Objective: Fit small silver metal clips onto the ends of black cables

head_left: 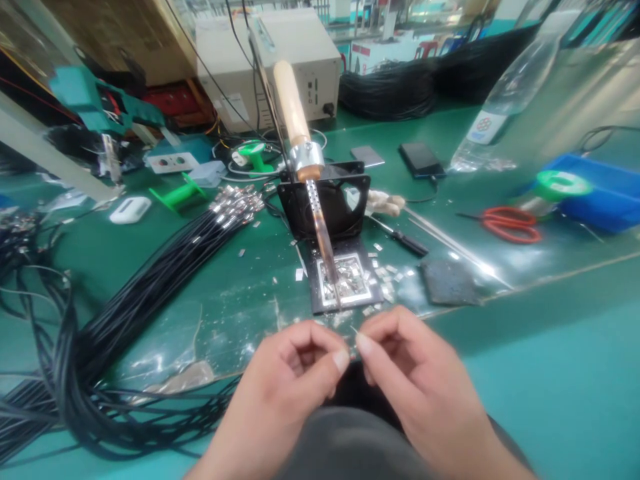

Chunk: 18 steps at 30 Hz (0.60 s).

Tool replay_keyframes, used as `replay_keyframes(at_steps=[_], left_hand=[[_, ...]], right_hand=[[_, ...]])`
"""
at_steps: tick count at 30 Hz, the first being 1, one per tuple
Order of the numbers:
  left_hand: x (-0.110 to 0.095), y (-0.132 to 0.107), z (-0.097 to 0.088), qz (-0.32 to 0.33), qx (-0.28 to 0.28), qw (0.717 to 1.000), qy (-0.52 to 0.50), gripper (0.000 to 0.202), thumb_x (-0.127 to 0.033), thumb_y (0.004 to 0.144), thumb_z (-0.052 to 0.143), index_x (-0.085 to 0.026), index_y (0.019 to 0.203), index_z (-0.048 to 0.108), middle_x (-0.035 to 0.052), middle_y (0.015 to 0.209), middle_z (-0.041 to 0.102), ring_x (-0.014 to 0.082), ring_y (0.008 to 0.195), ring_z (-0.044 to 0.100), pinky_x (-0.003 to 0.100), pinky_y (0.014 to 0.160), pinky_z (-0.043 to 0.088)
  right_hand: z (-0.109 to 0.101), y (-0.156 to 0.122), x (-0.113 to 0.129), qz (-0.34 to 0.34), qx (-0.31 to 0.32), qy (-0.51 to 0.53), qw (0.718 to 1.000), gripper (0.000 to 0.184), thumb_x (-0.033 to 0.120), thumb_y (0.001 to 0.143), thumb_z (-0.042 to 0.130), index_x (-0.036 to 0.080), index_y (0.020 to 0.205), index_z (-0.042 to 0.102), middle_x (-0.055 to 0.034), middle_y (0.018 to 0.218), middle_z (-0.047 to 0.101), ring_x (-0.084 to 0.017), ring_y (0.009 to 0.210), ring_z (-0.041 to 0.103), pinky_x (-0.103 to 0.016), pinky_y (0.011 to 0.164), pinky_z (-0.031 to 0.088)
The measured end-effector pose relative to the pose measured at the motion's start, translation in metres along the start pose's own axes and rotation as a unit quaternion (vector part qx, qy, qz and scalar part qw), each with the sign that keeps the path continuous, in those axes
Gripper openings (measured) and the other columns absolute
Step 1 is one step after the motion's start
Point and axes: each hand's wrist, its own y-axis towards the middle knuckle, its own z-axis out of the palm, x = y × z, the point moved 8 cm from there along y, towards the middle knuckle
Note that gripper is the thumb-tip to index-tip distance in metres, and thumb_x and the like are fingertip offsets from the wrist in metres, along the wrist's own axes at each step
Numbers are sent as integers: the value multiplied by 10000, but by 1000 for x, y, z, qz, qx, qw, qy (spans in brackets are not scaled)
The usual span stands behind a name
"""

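My left hand and my right hand meet at the bench's near edge, both pinched with thumb tips almost touching. A thin wire end sticks up between the fingertips. Which hand grips it I cannot tell exactly. Just beyond them a soldering iron with a wooden handle leans on a black stand, its tip down over a black tray full of solder scraps.
A thick bundle of black cables with metal ends runs along the left. Red scissors, a blue bin, a phone, a plastic bottle, a dark pad and a beige box stand behind.
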Motion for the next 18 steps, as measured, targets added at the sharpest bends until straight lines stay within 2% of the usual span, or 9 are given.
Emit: replay_keyframes(at_steps=[4, 8, 10, 14, 18], left_hand=[[0, -4, 1, -13, 41, 997, 58, 186, -355, 938, 720, -213, 819, 737, 24, 841, 711, 188, 804, 588, 281, 716, 439], [4, -8, 2, -29, 69, 995, 68, 206, -364, 949, 697, -214, 809, 714, -2, 771, 649, 170, 730, 527, 272, 670, 406], [8, -9, 2, -36, 75, 994, 66, 218, -382, 957, 691, -216, 816, 705, -6, 753, 642, 170, 715, 535, 271, 665, 413], [14, -12, 1, -38, 66, 995, 60, 250, -449, 986, 660, -224, 910, 737, 12, 772, 700, 193, 757, 623, 289, 727, 468], [16, -16, 1, -45, 57, 995, 73, 152, -382, 877, 792, -246, 942, 785, 16, 845, 737, 208, 796, 645, 286, 736, 488]], right_hand=[[2, -8, -4, 20, 34, 15, 999, 217, 296, 971, 617, 213, 771, 624, 13, 675, 660, -107, 567, 616, -184, 537, 532], [4, -17, -10, 36, 67, 20, 997, 208, 300, 972, 614, 216, 782, 622, 0, 713, 683, -119, 604, 640, -201, 565, 547], [4, -20, -12, 43, 74, 21, 996, 207, 300, 975, 614, 216, 786, 624, 0, 715, 683, -122, 609, 645, -203, 568, 549], [1, -22, -14, 59, 52, 26, 997, 226, 311, 973, 629, 212, 770, 618, 20, 671, 643, -105, 565, 602, -186, 530, 521], [2, -22, -17, 68, 52, 25, 996, 218, 313, 962, 628, 212, 768, 617, 17, 665, 646, -106, 558, 599, -189, 524, 520]])
